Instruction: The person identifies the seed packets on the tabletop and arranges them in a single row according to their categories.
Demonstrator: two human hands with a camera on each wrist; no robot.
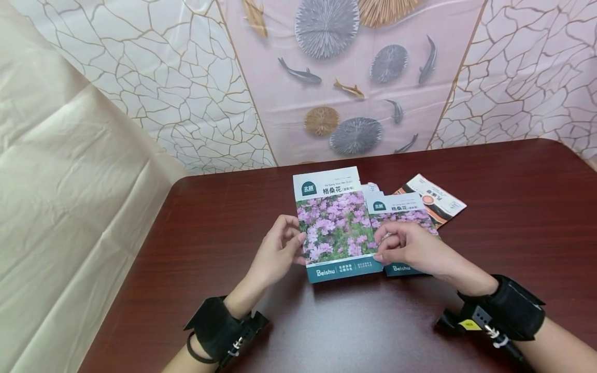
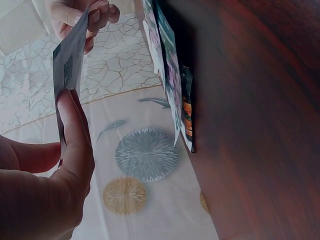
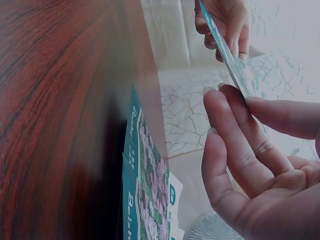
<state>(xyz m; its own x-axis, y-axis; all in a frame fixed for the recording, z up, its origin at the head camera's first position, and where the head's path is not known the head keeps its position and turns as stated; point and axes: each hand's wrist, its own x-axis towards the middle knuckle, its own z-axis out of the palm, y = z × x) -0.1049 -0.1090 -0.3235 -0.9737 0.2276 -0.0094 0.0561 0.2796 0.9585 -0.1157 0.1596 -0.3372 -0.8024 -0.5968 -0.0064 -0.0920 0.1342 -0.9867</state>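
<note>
A seed packet with pink flowers, a white top and a teal "Beishu" band is held up above the table, its front toward the head camera. My left hand pinches its left edge between thumb and fingers. At the lower right edge, my right hand pinches it; the right wrist view shows thumb and index finger on the packet's edge. The left wrist view shows its pale back with a printed code. Behind my right hand lies another packet with the same flowers, partly covered.
Under that lying packet, an orange, black and white packet sticks out at an angle on the dark red-brown table. A patterned curtain hangs behind the far edge, and pale cloth hangs at the left.
</note>
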